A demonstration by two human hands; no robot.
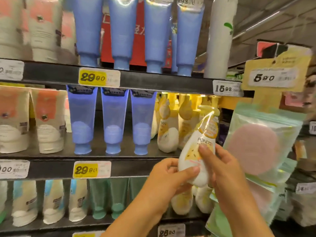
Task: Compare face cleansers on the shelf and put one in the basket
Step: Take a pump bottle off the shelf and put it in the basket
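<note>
Both of my hands hold a white and yellow pump bottle of face cleanser in front of the middle shelf, tilted to the right with its label toward me. My left hand grips its base from the left, thumb across the front. My right hand grips it from the right, fingertips on the label. More of the same yellow pump bottles stand on the middle shelf behind it. Three blue tubes stand cap-down to their left. No basket is in view.
The shelf edge carries yellow price tags. White and orange tubes fill the left side, green tubes the lower shelf. A hanging strip of bagged pink sponges juts out close at the right.
</note>
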